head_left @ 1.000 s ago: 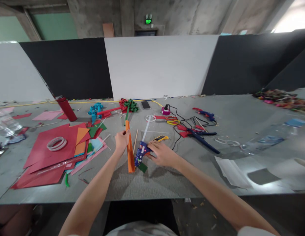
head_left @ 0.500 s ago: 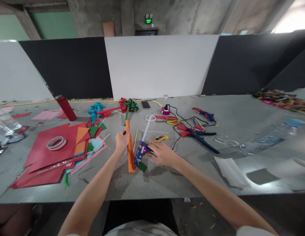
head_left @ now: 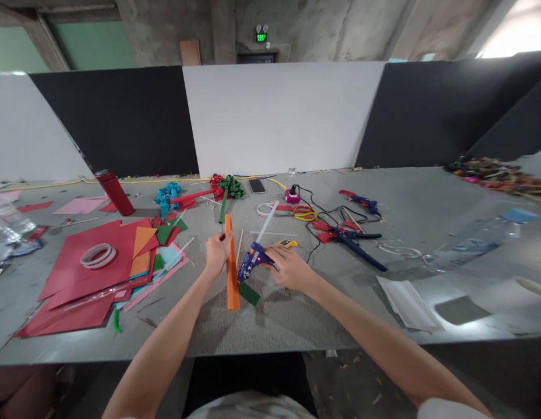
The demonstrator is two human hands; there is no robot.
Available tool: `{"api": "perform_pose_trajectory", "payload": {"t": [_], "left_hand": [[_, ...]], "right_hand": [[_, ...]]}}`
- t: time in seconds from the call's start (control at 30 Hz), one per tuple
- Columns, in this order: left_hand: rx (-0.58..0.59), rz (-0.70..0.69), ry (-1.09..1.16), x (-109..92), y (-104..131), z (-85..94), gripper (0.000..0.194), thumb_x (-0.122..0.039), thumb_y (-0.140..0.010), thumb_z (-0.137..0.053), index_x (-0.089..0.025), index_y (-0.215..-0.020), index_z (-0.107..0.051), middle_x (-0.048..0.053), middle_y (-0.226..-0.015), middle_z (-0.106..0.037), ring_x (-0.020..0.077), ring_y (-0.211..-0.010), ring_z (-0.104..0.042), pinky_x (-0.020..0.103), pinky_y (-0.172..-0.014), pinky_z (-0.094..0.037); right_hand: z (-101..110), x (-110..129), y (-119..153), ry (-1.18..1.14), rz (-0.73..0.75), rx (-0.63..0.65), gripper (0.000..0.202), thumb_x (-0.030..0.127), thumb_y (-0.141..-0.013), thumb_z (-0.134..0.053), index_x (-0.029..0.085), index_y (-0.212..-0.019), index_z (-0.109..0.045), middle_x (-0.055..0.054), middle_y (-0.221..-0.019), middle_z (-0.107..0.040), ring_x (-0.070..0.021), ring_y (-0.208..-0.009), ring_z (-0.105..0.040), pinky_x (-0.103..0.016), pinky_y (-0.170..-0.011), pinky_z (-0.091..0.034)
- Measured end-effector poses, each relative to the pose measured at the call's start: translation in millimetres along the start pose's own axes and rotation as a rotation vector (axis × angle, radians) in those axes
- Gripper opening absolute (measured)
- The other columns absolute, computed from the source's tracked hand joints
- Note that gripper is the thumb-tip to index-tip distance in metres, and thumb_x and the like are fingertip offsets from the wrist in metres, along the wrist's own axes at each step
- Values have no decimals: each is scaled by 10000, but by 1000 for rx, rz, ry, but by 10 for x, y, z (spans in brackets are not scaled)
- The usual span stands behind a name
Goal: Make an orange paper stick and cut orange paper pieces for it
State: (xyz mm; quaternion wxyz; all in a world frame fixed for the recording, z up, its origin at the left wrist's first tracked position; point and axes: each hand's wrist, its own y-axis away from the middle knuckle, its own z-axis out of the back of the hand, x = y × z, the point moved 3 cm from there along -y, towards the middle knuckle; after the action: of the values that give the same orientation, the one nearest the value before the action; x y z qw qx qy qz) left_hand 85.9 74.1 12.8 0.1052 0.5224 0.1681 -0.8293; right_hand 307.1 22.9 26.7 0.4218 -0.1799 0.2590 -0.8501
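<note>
My left hand (head_left: 218, 251) grips an orange folded paper strip (head_left: 232, 276) near its upper end. The strip stands out lengthwise above the grey table (head_left: 218, 340). In my right hand (head_left: 285, 265) is a blue glue gun (head_left: 251, 262), with a long clear glue stick (head_left: 268, 222) rising from its back. The gun's nozzle points down and left, close beside the strip's right edge; whether they touch is hard to tell. A small green paper piece (head_left: 249, 294) lies just below the nozzle.
Red paper sheets (head_left: 84, 279) with tape rolls (head_left: 98, 256) lie left, near a red bottle (head_left: 116, 194). Ribbon flowers (head_left: 230, 187) and a phone (head_left: 257, 186) sit at the back. Dark blue pliers (head_left: 360, 250), cables and a water bottle (head_left: 466, 247) are on the right.
The glue gun in my right hand has moved slightly up, and more of the green piece shows. The orange strip has turned a little in my left hand.
</note>
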Motion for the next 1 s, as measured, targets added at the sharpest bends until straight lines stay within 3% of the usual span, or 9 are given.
{"api": "perform_pose_trajectory", "payload": {"t": [0.3, 1.0], "left_hand": [[58, -10, 27, -73, 83, -31, 444, -450, -850, -549, -203, -521, -382, -54, -521, -250, 102, -537, -269, 259, -512, -180], [121, -35, 43, -222, 236, -65, 435, -447, -864, -549, -181, -536, -448, -43, -520, -354, 107, -552, -329, 249, -526, -216]], "right_hand": [[31, -74, -14, 41, -46, -46, 215, 174, -935, -558, 164, -1138, -628, -137, -1030, -715, -285, -959, -665, -442, -880, -535], [126, -234, -32, 64, -140, -114, 167, 170, -952, -536, 187, -1109, -590, -128, -1019, -706, -291, -981, -663, -426, -880, -520]]}}
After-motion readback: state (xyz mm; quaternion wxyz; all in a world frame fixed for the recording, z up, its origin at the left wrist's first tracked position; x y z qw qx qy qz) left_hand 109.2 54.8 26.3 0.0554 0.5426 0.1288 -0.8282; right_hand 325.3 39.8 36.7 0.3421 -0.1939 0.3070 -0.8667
